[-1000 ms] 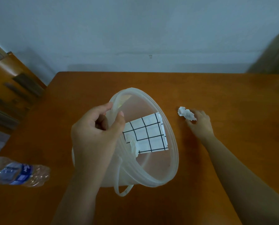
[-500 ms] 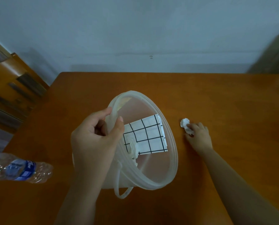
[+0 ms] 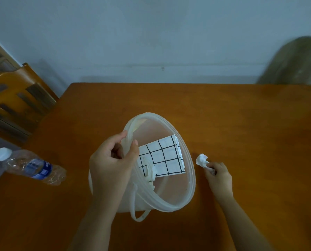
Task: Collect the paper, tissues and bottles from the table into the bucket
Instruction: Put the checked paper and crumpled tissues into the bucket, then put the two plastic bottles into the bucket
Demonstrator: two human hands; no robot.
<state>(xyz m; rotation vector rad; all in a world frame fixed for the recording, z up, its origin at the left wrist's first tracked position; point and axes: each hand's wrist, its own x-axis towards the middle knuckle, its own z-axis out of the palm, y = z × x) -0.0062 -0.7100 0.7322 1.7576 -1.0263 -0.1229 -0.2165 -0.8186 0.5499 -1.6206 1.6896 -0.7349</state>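
A translucent white plastic bucket point(image 3: 189, 187) stands on the wooden table point(image 3: 241, 124), tilted toward the right. My left hand point(image 3: 113, 160) grips its left rim. Inside lies a white paper with a black grid point(image 3: 163, 156) and a crumpled tissue point(image 3: 150, 171). My right hand point(image 3: 218, 176) is just right of the bucket, pinching a small crumpled white tissue point(image 3: 201, 160) that sticks out above the fingers. A crushed clear plastic bottle point(image 3: 29, 165) with a blue label and white cap lies on its side at the table's left edge.
A wooden chair point(image 3: 15, 98) stands at the far left beside the table. A pale wall runs behind the table's far edge. A blurred olive-brown shape point(image 3: 296, 62) sits at the far right corner.
My right hand has closed on the small tissue and drawn it back toward me and the bucket. My left hand keeps its grip on the rim.
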